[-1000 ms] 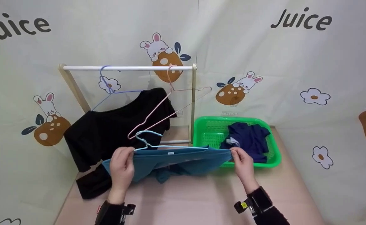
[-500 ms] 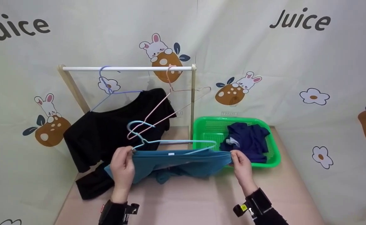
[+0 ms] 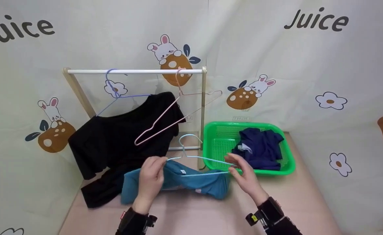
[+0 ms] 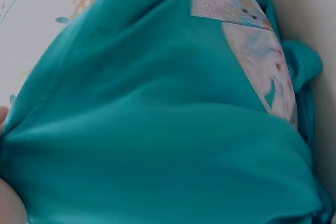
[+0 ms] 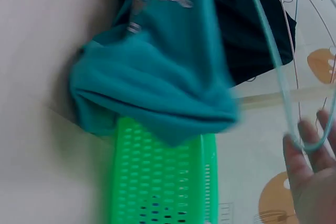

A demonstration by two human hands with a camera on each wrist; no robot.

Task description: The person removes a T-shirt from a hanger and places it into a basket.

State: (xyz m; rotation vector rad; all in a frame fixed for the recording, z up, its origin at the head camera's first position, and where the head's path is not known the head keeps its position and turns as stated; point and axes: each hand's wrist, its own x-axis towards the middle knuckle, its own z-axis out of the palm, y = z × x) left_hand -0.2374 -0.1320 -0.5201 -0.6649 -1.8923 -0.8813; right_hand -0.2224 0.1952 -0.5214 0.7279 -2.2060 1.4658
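Note:
In the head view my left hand (image 3: 151, 179) pinches one side of a teal shirt (image 3: 211, 186) near the neckline. A light-blue clothes hanger (image 3: 208, 158) has its left arm running toward that hand and into the shirt; its right end is outside the cloth. My right hand (image 3: 245, 176) is at that end, fingers and thumb apart, and the right wrist view shows the hanger's looped end against the extended fingers (image 5: 298, 166). The shirt's right side hangs loose, in front of the basket in that view. Teal cloth with a pale print fills most of the left wrist view.
Behind stands a rack with a white bar (image 3: 139, 71). On it hang a black top (image 3: 129, 130) on a blue-purple hanger (image 3: 108, 107) and a bare pink hanger (image 3: 157, 120). At right, a green basket (image 3: 217, 125) holds navy clothing (image 3: 265, 147).
The right hand has let go of the shirt's right side, which has dropped, and is now at the hanger's end. The left hand and hanger have moved right.

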